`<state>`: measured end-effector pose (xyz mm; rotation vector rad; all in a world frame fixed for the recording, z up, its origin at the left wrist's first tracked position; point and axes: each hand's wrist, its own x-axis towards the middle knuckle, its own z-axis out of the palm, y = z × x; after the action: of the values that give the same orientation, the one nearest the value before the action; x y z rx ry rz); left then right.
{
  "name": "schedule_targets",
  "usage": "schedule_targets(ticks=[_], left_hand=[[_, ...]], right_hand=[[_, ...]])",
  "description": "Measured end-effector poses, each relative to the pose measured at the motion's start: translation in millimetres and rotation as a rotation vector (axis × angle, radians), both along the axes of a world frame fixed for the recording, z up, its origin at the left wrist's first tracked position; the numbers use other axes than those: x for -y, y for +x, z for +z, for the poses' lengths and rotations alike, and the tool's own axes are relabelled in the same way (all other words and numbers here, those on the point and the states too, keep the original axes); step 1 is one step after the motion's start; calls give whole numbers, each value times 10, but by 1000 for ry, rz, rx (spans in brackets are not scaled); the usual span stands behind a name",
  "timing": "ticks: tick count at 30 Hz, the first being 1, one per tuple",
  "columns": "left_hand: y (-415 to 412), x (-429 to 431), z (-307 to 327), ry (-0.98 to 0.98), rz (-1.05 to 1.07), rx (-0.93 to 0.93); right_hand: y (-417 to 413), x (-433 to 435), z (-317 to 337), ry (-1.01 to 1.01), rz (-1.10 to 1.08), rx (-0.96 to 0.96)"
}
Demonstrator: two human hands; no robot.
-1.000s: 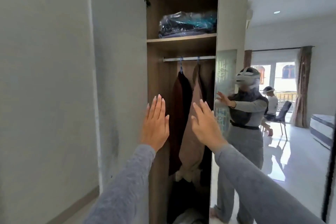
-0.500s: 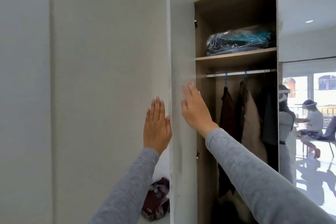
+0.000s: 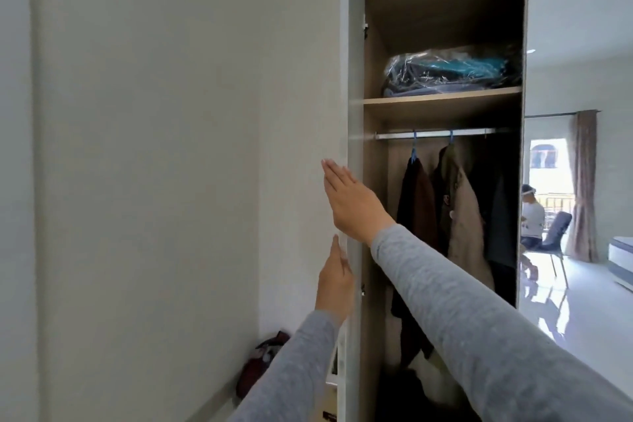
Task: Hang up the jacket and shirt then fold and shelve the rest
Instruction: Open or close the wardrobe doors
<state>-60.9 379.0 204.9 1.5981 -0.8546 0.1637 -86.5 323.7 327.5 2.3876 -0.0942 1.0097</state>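
Head cam view: both hands are flat and empty, fingers straight, nothing gripped. The right hand (image 3: 352, 202) lies against the wardrobe door (image 3: 352, 79), which stands edge-on and vertical. The left hand (image 3: 335, 279) sits just below it, on the door's outer side. The dark garment (image 3: 416, 212) and the beige jacket (image 3: 462, 226) hang to the right of the right hand and deeper in, from the rail (image 3: 435, 134) up and right of it. So I'd guess the hanging part is done, and the right hand is the nearer one to them. Can't spot the stuff left to fold.
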Motion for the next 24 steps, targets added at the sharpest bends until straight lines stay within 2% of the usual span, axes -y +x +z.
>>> schedule_targets(ticks=[5, 12, 16, 19, 24], left_hand=[[-51, 233, -73, -19, -98, 58], [-333, 977, -194, 25, -270, 215], [-444, 1530, -229, 53, -276, 303], [-487, 1885, -219, 29, -260, 342], [-406, 2590, -174, 18, -178, 432]], right_hand=[[-117, 311, -81, -117, -73, 85], [-580, 1033, -169, -102, -169, 158], [-827, 1477, -253, -14, -158, 178], [-982, 1837, -340, 87, -147, 117], [-1033, 2573, -554, 177, -115, 191]])
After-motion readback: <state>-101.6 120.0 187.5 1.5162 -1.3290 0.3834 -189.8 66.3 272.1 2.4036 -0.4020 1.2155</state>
